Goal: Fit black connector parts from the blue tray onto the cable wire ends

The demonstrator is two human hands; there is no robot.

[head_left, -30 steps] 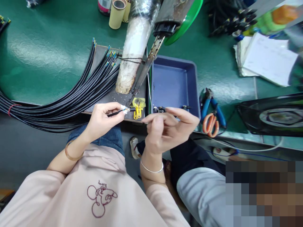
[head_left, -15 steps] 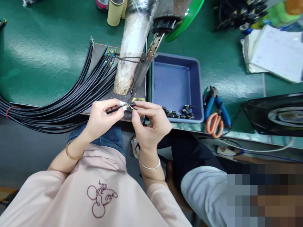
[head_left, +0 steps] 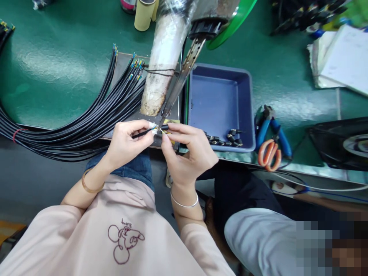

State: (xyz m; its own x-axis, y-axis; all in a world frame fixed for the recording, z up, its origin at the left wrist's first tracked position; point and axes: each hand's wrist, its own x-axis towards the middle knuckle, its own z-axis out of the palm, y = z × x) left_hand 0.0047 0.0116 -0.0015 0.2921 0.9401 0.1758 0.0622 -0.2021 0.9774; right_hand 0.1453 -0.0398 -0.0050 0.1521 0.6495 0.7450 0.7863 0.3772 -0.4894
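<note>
Presently, a thin black cable (head_left: 140,134) with coloured wire ends is pinched between the thumb and fingers of the left hand (head_left: 130,142), at the front edge of the green surface (head_left: 66,76). A slender pale strand (head_left: 162,131) is pinched in the right hand (head_left: 189,147), just beside those wire ends. Both are held near the tip of a perforated metal soldering iron (head_left: 188,63); whether it is touched cannot be told.

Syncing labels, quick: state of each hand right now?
Left hand: closed, pinching a black cable near its stripped end.
Right hand: fingers curled at a thin wire near the soldering iron; grip cannot be told.
</note>
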